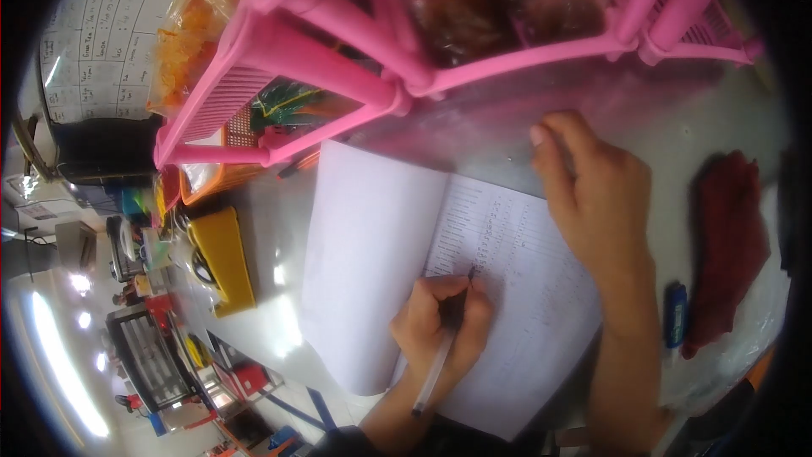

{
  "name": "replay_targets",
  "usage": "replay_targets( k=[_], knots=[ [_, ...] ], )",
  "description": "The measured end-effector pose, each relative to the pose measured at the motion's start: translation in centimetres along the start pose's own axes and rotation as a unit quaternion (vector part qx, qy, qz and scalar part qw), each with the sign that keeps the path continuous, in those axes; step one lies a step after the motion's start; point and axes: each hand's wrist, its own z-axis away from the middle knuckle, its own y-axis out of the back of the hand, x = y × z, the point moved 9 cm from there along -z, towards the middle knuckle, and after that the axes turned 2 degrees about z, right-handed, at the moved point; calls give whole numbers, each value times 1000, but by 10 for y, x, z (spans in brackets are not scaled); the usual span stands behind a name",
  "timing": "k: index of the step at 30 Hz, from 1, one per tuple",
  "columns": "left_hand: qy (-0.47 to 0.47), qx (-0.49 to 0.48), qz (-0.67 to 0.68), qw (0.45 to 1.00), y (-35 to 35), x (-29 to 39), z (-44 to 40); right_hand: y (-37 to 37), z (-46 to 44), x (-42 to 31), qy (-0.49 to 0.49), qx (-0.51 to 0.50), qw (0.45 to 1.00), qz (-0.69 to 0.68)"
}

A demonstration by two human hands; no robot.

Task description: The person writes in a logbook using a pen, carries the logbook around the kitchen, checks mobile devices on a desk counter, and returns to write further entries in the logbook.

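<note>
An open notebook [368, 245] lies on the grey table, its left page blank and its right page bearing columns of handwriting. My left hand [444, 322] is closed round a pen [436, 372], whose tip meets the right page near the fold. At the notebook's upper right edge is my right hand [596, 195], its fingers curled in and the thumb close to the index finger; nothing shows in it. A dark red cloth [727, 254] and a blue-capped marker [675, 315] lie to the right of my right forearm.
Pink plastic racks [338, 76] holding bagged items stand along the table's far side. An orange basket [222, 182] and a yellow holder [224, 262] are at the left. Beyond them, a whiteboard [101, 42] and room equipment appear tilted. Clear plastic [753, 347] lies by the cloth.
</note>
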Motion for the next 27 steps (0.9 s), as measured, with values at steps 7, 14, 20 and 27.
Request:
replay_targets(
  k=[7, 14, 20, 27],
  knots=[
    [-18, -34, -3, 999, -3, 6, -2, 1, -1, -2, 6, 2, 1000, 9],
    [-29, -33, -24, 999, -2, 9, -2, 1, -1, -2, 2, 7, 1000, 4],
    [-34, -26, -13, 999, -2, 8, -2, 2, -1, -3, 9, 9, 1000, 22],
    [-65, -16, -30, 997, -2, 16, -4, 1, 0, -2, 6, 9, 1000, 9]
  ],
)
